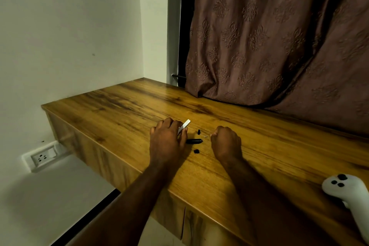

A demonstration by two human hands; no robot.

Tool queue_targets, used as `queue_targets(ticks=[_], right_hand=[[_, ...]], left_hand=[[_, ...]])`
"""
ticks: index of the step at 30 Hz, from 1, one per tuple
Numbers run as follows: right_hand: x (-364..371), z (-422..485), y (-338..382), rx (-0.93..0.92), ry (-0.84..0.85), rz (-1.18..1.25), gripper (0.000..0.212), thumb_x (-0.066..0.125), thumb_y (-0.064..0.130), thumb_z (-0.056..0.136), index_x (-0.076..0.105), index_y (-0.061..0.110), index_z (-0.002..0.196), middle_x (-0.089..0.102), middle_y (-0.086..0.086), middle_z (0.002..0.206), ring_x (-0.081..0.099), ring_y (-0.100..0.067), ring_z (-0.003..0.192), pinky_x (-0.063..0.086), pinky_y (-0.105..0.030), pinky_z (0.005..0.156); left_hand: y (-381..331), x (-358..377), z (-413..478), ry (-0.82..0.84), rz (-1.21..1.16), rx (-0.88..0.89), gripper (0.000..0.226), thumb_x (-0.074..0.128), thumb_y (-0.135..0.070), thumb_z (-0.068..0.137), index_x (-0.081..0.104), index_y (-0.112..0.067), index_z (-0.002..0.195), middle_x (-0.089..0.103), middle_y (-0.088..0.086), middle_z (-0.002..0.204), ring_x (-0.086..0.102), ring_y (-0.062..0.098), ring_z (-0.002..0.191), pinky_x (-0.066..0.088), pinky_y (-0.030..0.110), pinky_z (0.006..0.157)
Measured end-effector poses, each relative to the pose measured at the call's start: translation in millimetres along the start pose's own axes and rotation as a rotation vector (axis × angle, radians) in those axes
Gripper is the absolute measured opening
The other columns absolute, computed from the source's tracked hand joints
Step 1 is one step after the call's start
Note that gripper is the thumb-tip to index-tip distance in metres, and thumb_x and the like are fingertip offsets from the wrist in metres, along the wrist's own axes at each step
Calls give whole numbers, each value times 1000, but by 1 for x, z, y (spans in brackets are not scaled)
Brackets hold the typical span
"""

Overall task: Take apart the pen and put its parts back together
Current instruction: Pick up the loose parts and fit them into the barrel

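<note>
A single head-worn wide-angle view looks forward and steeply down onto a brown wood-grain desk top (199,166) filling the lower centre of the frame, near enough that both forearms enter from the bottom edge.

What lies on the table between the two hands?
In the head view, three black pen parts lie between left hand and right hand: a long piece, a small tip, a small cap.

desk (119,106): wood-grain top | on it: black pen barrel (194,141), two small black pen pieces (196,151), white controller (351,195) at right edge, curtain hem (229,96) at back
</note>
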State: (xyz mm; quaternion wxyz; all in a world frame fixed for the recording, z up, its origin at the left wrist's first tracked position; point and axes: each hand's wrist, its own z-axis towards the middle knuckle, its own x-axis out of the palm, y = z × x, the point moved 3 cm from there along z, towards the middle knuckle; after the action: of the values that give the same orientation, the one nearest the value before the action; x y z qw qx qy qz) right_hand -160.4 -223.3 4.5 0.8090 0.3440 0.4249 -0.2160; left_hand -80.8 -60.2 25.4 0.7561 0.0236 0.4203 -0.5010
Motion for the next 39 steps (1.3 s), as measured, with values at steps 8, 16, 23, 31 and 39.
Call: queue_targets(ticks=[8,16,23,31,39], right_hand=[[-4,-7,-1,-15,13,-9,20,54,31,91,66,16,90,66,-4,92,62,-25,85,51,-38,79],[-7,-12,3,-62,14,19,21,54,32,89,63,15,79,66,-4,83,61,-25,78,48,-34,73],[-9,-14,5,-66,3,10,21,55,33,88,64,16,80,66,-4,84,61,-26,79,48,-35,74],[-12,-16,8,-60,-8,30,19,57,34,87,62,18,77,65,-2,80,61,-23,75,50,-35,73],[-17,-15,0,96,-8,270,27,61,35,87,60,18,66,63,2,64,60,-18,63,55,-35,65]], left_hand=[[1,1,0,1,8,-11,24,52,-35,93,63,-19,107,62,0,102,54,18,95,42,38,85],[1,1,1,9,6,-1,24,53,-34,93,63,-20,109,62,0,104,54,19,97,39,37,85],[2,2,0,19,8,4,25,52,-35,93,63,-20,109,62,0,103,54,18,96,40,38,86],[0,1,0,37,21,17,25,49,-35,94,62,-21,110,62,-1,104,53,17,97,39,36,86],[-2,1,-2,51,8,43,26,46,-34,96,60,-21,113,60,-1,107,51,16,98,36,34,86]])
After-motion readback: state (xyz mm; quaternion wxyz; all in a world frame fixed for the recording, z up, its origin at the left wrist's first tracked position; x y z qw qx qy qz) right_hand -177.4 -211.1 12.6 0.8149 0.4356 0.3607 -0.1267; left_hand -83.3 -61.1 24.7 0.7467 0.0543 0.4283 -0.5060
